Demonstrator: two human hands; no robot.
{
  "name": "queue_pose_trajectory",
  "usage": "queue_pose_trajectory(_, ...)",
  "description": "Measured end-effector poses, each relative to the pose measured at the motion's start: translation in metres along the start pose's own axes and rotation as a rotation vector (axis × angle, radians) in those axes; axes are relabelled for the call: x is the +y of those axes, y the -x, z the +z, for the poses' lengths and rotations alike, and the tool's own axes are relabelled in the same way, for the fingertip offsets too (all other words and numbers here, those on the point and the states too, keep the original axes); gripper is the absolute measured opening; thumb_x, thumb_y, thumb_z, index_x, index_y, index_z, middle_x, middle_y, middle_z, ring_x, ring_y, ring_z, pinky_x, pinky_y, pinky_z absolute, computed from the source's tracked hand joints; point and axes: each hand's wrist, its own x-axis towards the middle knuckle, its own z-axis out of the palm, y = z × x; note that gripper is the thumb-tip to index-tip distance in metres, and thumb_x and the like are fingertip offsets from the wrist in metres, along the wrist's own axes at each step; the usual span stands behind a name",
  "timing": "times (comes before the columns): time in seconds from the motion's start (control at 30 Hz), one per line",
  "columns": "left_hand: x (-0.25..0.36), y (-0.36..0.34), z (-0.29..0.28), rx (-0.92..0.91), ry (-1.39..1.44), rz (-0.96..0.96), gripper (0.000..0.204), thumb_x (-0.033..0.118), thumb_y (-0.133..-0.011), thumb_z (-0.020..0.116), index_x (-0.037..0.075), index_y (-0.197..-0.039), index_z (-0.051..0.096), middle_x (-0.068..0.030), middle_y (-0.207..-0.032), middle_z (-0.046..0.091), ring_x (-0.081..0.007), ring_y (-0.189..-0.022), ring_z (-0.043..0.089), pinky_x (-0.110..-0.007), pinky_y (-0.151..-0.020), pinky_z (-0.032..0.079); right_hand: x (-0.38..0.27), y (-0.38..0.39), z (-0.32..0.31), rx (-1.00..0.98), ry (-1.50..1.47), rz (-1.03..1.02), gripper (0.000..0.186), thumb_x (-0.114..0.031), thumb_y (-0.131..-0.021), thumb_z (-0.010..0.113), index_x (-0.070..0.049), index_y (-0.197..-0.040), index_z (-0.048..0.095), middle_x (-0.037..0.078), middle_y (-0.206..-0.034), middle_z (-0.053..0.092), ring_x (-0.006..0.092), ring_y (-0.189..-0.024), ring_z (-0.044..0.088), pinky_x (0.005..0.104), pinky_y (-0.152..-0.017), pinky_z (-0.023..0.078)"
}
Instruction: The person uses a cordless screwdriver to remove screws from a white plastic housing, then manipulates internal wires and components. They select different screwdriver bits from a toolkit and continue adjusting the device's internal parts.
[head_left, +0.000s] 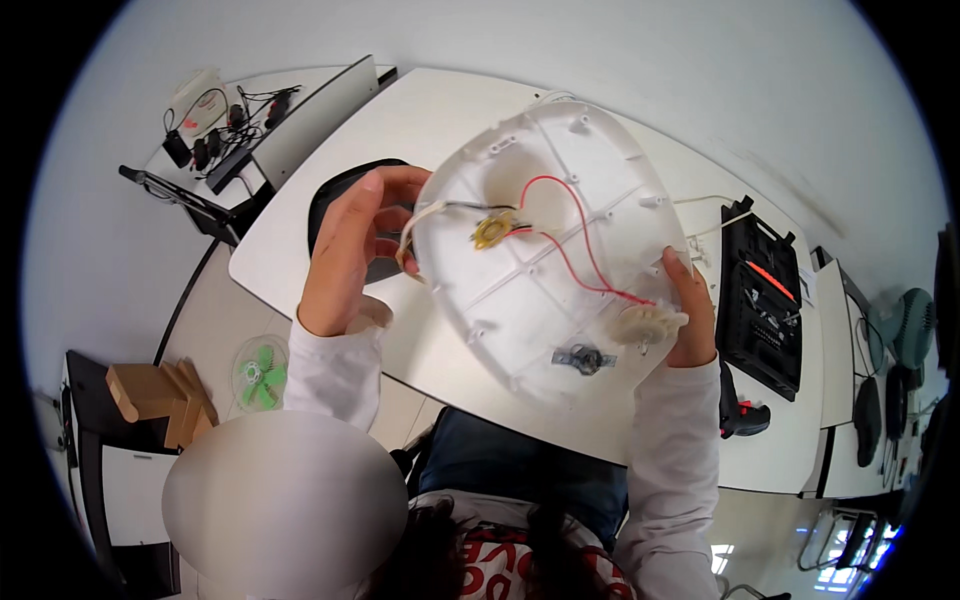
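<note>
While left hand and right hand clamp opposite rims of white plastic shell, looks light, stiff; red wires fragile, grip edges only.

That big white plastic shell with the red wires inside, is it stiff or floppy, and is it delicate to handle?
The white shell is probably stiff: moulded ribs cross its inside, and it keeps its shape held only at its edges by the left hand and right hand. The thin red wires look snaggable.
</note>
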Motion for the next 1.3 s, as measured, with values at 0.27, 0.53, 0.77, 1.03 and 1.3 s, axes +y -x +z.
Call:
queue_pose_trajectory(0.27, 0.023, 0.008, -0.017, -0.064, -0.692, 0.129, 0.027, 0.022, -0.085, 0.061, 0.004, -0.068, 0.051, 0.0045, -0.059, 0.044, -0.0033, -0.053, 0.030, -0.022, -0.047, 0.023, 0.011, -0.005, -0.027, -0.071, 0.060, 0.000, 0.034, -0.027, -0.087, 0.056, 0.000, -0.108, 0.056, 0.005, -0.095, 0.062, 0.0142, -0.081, 0.059, 0.0274, -0.072, 0.048)
queue_pose_trajectory(0.53, 0.023, -0.011, 0.006, 0.020, -0.043, 0.118, 0.038, 0.034, -0.085, 0.060, 0.005, -0.062, 0.055, 0.0035, -0.058, 0.047, -0.0049, -0.054, 0.039, -0.020, -0.052, 0.030, 0.021, 0.004, -0.029, -0.118, 0.254, -0.027, 0.028, -0.028, -0.090, 0.054, -0.002, -0.095, 0.059, 0.002, -0.077, 0.059, 0.0112, -0.062, 0.056, 0.0240, -0.059, 0.044)
queue_pose_trajectory(0.77, 0.011, -0.007, 0.004, -0.062, 0.124, 0.190, 0.033, 0.032, -0.093, 0.049, 0.009, -0.069, 0.048, 0.0039, -0.063, 0.040, -0.0066, -0.058, 0.035, -0.022, -0.056, 0.033, 0.028, 0.006, -0.036, -0.169, 0.304, -0.077, 0.031, -0.031, -0.091, 0.051, -0.001, -0.087, 0.058, 0.003, -0.073, 0.058, 0.0108, -0.059, 0.055, 0.0237, -0.058, 0.044)
queue_pose_trajectory(1.03, 0.020, -0.024, 0.011, -0.043, 0.291, 0.241, 0.033, 0.033, -0.090, 0.055, 0.007, -0.069, 0.055, 0.0015, -0.066, 0.050, -0.0078, -0.059, 0.043, -0.022, -0.058, 0.037, 0.047, -0.006, -0.047, -0.184, 0.282, -0.045, 0.035, -0.035, -0.091, 0.052, -0.001, -0.092, 0.058, 0.003, -0.078, 0.058, 0.0101, -0.066, 0.054, 0.0233, -0.062, 0.044)
queue_pose_trajectory(1.3, 0.045, -0.050, 0.049, -0.116, -0.084, 0.259, 0.034, 0.034, -0.091, 0.051, 0.005, -0.075, 0.054, 0.0025, -0.067, 0.047, -0.0081, -0.059, 0.039, -0.022, -0.060, 0.034, 0.068, -0.014, -0.067, -0.086, 0.257, -0.002, 0.040, -0.037, -0.091, 0.051, 0.001, -0.102, 0.057, 0.002, -0.092, 0.057, 0.0092, -0.086, 0.051, 0.0234, -0.077, 0.041)
